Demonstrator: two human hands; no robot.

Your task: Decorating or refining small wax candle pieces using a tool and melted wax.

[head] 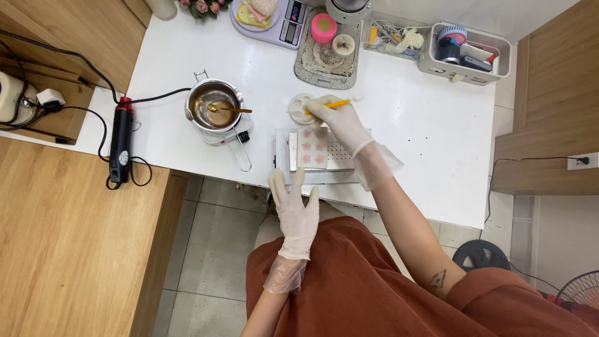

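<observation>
My right hand (340, 123), in a thin clear glove, grips a yellow pencil-like tool (332, 105) whose tip rests on a small round white dish (300, 107). Just below the dish lies a white mould (314, 150) with several pink flower shapes, set on a flat metal plate (331, 167). My left hand (295, 209), also gloved, rests flat at the table's front edge, fingers apart, holding nothing, just below the plate.
A small steel pot (212, 103) with a gold spoon sits on a warmer to the left. A black heat gun (121, 140) lies further left with cables. A scale (274, 19), grey tray (327, 56) and white organiser bins (465, 53) line the back.
</observation>
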